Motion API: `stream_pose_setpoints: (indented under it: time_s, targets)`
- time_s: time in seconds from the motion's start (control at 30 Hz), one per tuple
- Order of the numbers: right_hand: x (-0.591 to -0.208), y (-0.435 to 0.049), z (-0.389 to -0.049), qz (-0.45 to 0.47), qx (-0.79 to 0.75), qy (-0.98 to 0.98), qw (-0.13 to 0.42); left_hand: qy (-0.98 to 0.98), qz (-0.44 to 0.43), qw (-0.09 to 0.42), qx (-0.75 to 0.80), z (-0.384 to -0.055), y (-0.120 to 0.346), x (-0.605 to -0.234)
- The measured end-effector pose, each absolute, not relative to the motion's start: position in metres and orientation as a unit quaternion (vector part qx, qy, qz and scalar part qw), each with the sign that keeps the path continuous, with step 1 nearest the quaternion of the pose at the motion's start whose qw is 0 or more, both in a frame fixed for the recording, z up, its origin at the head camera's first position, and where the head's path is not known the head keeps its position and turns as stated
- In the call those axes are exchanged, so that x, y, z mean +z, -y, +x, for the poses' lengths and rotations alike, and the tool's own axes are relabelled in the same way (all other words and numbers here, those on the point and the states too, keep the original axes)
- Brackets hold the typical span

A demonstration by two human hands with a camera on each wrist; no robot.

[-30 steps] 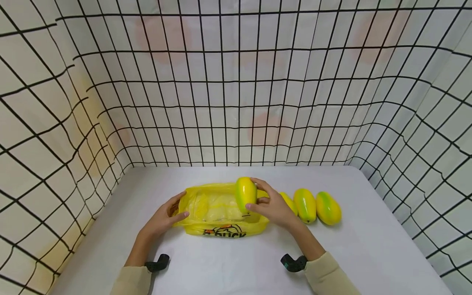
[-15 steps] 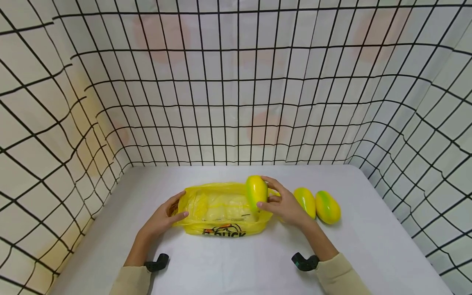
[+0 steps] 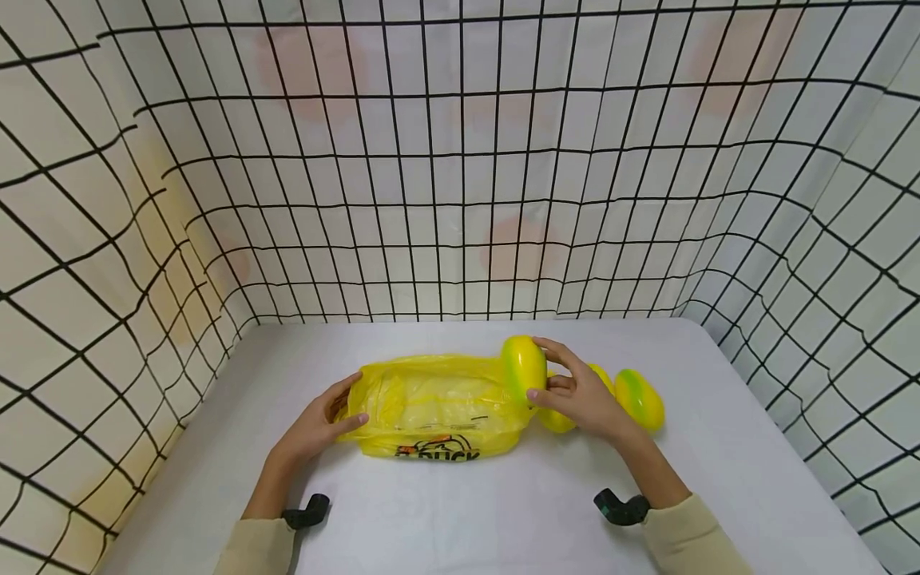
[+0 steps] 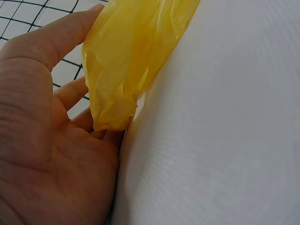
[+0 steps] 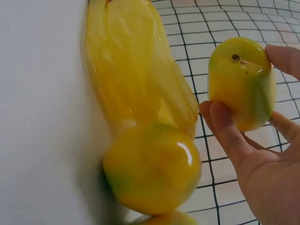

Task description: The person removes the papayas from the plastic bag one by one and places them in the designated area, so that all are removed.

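A yellow plastic bag [image 3: 431,403] with black lettering on its near side lies on the table, its mouth spread open upward. At its left end my left hand [image 3: 321,422] holds the edge, the thumb [image 4: 70,33] on one side and the other fingers behind. My right hand [image 3: 582,395] grips a glossy yellow-green mango [image 3: 525,369] between thumb and fingers, raised by the bag's right end. In the right wrist view, that mango [image 5: 241,84] shows a small dark stem hole. Below it, another mango [image 3: 557,421] rests against the bag's right end, partly hidden.
Right of the right hand, a mango [image 3: 640,399] lies on the white table [image 3: 460,519]; a further mango [image 3: 600,375] is mostly hidden behind the hand. Black wire mesh [image 3: 463,200] stands at the back and both sides.
My right hand has moved to the right with the mango, from over the bag's mouth to its right end. The left hand keeps its place on the bag.
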State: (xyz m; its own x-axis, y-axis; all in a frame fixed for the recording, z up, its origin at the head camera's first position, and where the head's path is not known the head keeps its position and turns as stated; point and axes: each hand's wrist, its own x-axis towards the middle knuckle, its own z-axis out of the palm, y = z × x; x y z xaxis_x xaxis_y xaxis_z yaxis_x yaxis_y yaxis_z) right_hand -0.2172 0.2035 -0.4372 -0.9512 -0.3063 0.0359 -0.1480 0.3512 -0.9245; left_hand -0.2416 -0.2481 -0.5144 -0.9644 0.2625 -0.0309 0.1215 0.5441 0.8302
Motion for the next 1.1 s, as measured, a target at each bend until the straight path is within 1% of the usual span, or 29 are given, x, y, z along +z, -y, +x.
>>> stream_pose_setpoints:
  time_s: [0.1, 0.53, 0.9, 1.1]
  targets:
    - [-0.433, -0.211, -0.215, -0.131, -0.549, -0.823, 0.062, -0.876, 0.107, 0.077, 0.464, -0.242, 0.248, -0.515]
    - [-0.424, -0.248, -0.209, -0.121, -0.559, -0.819, 0.052, -0.877, 0.113, 0.075, 0.461, -0.241, 0.248, -0.514]
    - [-0.424, -0.275, -0.206, -0.104, -0.533, -0.839, 0.02, -0.876, 0.112, 0.076, 0.463, -0.242, 0.249, -0.514]
    - [-0.423, -0.294, -0.202, -0.095, -0.532, -0.841, 0.021, -0.873, 0.115, 0.08, 0.467, -0.242, 0.249, -0.514]
